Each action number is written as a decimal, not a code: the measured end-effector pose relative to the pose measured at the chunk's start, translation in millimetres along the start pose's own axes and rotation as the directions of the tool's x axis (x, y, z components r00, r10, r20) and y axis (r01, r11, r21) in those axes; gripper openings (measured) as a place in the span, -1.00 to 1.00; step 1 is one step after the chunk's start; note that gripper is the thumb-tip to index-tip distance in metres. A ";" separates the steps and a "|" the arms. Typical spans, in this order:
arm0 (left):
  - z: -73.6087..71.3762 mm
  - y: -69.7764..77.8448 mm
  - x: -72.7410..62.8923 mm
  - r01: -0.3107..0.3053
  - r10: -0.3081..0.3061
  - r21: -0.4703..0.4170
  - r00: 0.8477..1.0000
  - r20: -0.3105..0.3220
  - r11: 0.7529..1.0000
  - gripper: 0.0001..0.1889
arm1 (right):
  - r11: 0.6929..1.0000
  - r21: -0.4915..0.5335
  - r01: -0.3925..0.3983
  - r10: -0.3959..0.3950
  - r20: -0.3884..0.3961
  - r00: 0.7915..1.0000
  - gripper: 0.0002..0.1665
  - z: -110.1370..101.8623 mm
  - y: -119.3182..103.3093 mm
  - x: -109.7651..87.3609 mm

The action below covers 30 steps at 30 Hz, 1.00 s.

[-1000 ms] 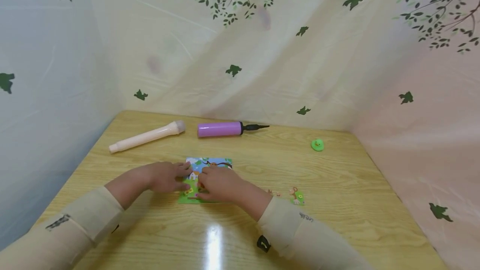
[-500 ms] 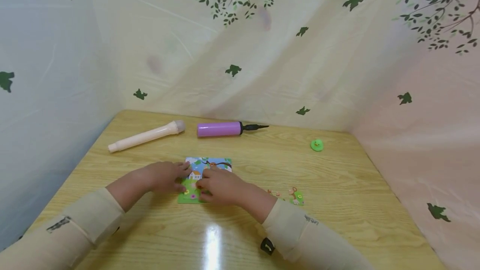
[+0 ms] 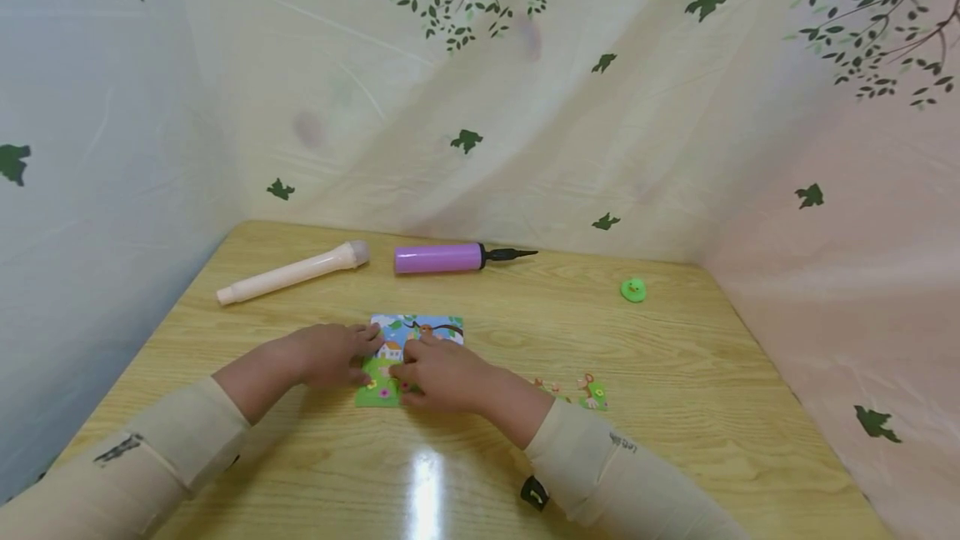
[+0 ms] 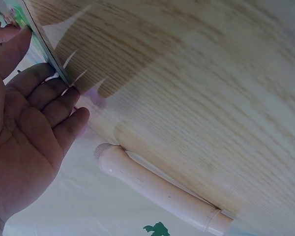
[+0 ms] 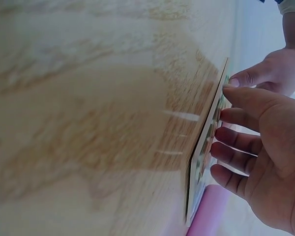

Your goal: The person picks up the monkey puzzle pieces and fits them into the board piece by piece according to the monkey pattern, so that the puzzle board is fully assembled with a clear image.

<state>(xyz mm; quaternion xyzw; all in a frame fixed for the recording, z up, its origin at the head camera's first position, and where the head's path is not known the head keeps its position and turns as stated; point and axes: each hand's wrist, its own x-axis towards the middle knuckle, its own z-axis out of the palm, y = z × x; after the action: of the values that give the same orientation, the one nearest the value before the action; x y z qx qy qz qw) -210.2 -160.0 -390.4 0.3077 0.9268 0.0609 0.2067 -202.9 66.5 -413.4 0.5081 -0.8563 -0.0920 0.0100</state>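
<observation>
A flat picture puzzle board (image 3: pixel 390 322) with blue sky, a branch, a house and green grass lies on the table. My left hand (image 3: pixel 330 354) rests at its left edge, fingers spread onto the picture; in the left wrist view, the fingertips (image 4: pixel 81 115) reach the board's edge. My right hand (image 3: pixel 446 373) covers the board's right middle. Its lightly bent fingers (image 5: pixel 231 174) touch the picture surface, as the right wrist view shows. Whether a piece lies beneath them is hidden. A loose puzzle piece (image 3: pixel 592 392) with a monkey part lies right of my right wrist; another piece (image 3: pixel 546 386) is partly covered.
Toward the back lie a pale microphone-shaped stick (image 3: pixel 296 272) and a purple hand pump (image 3: pixel 441 258) with a black nozzle. A small green duck toy (image 3: pixel 633 290) sits at the back right. Patterned cloth (image 3: pixel 480 107) hangs behind the wooden table (image 3: pixel 675 423).
My right hand has shifted slightly right, baring more of the board's lower left, with its flowers. My left hand stays nearly in place, its thumb drawn slightly left.
</observation>
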 end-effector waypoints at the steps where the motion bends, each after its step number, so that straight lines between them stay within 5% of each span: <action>1: 0.2 0.2 0.0 -0.001 0.001 0.002 1.000 0.001 1.000 -0.30 | 1.000 -0.003 -0.001 0.001 0.001 1.000 -0.49 -0.2 -0.1 -0.4; 7: 0.6 1.1 -0.2 -0.005 0.005 0.013 1.000 0.000 1.000 -0.30 | 0.999 0.027 -0.020 0.019 0.050 0.999 -0.45 -1.4 0.1 -1.5; 13: 1.4 1.4 2.0 -0.003 0.003 0.009 1.000 -0.004 1.000 -0.28 | 0.975 0.218 -0.050 0.039 0.057 0.998 -0.52 -5.0 8.8 -13.0; 21: -1.7 2.8 3.7 0.014 -0.014 -0.001 1.000 0.007 1.000 -0.25 | 0.913 0.355 -0.200 0.199 0.039 0.979 -0.49 -18.4 38.6 -61.7; 30: -0.3 1.9 2.5 0.042 -0.042 -0.027 0.999 0.018 0.999 -0.23 | 0.832 0.392 -0.394 0.373 0.132 0.919 -0.47 -21.7 69.6 -122.6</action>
<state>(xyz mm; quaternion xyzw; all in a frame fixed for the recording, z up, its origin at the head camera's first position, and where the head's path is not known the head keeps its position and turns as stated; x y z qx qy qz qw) -211.2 -157.0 -390.6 0.2859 0.9303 0.0664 0.2200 -201.6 202.7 -371.1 0.3143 -0.9405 0.0810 -0.1002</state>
